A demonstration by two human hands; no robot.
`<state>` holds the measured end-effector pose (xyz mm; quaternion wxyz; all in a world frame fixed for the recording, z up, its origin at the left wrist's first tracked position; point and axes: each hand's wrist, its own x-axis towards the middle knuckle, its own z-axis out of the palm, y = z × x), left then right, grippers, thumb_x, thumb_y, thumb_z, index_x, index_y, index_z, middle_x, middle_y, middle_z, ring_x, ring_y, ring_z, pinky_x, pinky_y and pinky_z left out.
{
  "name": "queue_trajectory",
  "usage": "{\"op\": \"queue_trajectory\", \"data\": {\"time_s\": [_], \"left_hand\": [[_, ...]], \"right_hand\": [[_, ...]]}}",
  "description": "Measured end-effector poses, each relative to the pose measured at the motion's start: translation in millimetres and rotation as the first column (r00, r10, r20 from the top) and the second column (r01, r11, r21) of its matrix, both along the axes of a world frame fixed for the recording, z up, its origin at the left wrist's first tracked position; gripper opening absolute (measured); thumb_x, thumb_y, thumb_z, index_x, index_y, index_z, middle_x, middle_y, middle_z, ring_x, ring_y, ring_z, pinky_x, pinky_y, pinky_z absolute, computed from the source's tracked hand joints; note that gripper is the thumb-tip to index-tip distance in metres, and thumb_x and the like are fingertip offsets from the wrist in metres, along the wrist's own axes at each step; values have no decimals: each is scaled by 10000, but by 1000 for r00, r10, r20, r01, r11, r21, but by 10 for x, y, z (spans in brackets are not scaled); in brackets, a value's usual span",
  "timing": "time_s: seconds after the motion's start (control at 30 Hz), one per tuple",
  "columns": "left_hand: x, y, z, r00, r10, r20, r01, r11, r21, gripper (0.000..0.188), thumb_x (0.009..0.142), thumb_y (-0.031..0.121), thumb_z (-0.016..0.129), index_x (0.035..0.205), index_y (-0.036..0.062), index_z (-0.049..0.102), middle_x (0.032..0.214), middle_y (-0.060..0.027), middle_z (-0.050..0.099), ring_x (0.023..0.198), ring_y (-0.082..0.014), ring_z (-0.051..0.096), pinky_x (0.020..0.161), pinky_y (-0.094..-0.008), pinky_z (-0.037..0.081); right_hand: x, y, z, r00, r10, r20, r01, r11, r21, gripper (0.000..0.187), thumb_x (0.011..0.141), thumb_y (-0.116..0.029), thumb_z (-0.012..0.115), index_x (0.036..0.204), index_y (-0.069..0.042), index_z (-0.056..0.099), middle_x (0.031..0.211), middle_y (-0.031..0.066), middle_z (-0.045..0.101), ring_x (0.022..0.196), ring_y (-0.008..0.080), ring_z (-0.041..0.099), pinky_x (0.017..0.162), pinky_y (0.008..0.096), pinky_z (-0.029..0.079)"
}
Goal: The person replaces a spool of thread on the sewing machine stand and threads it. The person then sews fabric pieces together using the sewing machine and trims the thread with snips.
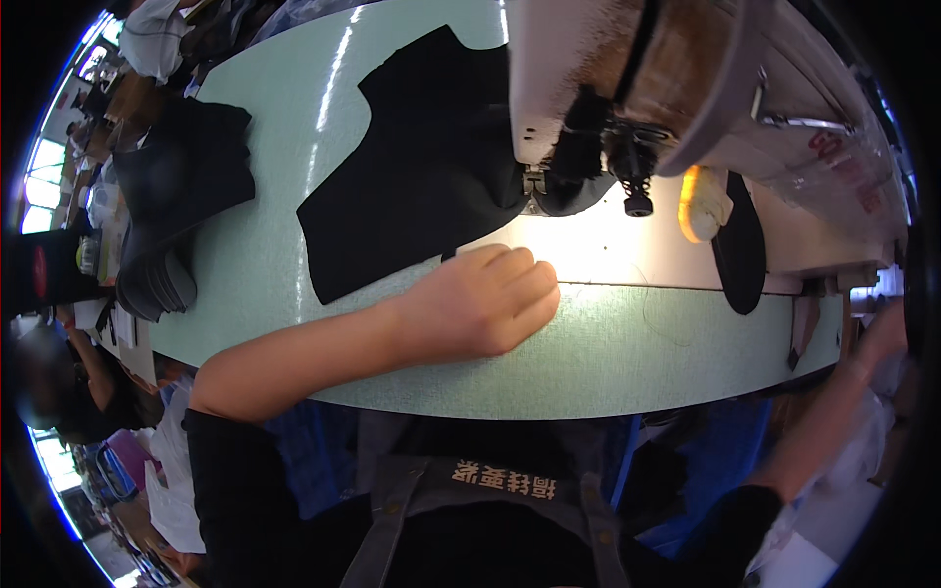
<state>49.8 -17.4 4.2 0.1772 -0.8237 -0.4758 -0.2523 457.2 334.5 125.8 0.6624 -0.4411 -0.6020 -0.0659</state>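
Observation:
A black cut fabric piece (pixel 421 147) lies flat on the pale green table, its right edge under the presser foot (pixel 533 181) of a white sewing machine (pixel 554 69). My left hand (pixel 490 299) is curled into a fist just below the fabric's lower edge, in front of the lit needle plate. Its fingers are folded under, so whatever they may hold is hidden. My right hand (pixel 887 323) is out at the far right, beyond the table's end, blurred and partly cut off by dark at the rim. Its fingers cannot be made out.
The green table (pixel 431 387) curves along its near edge. Black fabric pieces (pixel 186 162) hang over its left side, above stacked grey pieces (pixel 162 286). A black oval piece (pixel 742 250) and a white-and-orange roundish thing (pixel 701 204) sit by the machine. Another person (pixel 88 382) is at left.

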Motion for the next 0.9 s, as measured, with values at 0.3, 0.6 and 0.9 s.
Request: {"op": "queue_trajectory", "data": {"time_s": [0.3,0.6,0.9], "left_hand": [[270,-59,63,986,-146,-74,148,989,12,193,670,123,644,809,-11,634,832,-78,535,767,-200,553,641,-289,440],[220,-192,237,998,-54,9,53,995,89,224,797,160,617,997,61,637,1038,-84,631,872,-215,608,614,-313,470],[-187,147,268,971,18,238,67,937,-342,146,728,36,638,843,59,551,845,-52,543,810,-219,581,621,-339,512]], "right_hand": [[-1875,-2289,-894,216,826,-521,-522,-353,-776,287,991,-107,523,1241,-1,618,820,18,654,537,40,472,524,203,404],[-2157,-2502,-934,385,616,-688,-570,-428,-702,134,975,-125,593,993,-1,641,731,1,612,572,28,503,531,183,389],[-2009,-2219,-956,142,982,-128,-501,-40,-865,65,887,-43,648,918,10,624,682,44,574,598,100,542,571,233,424]]}}
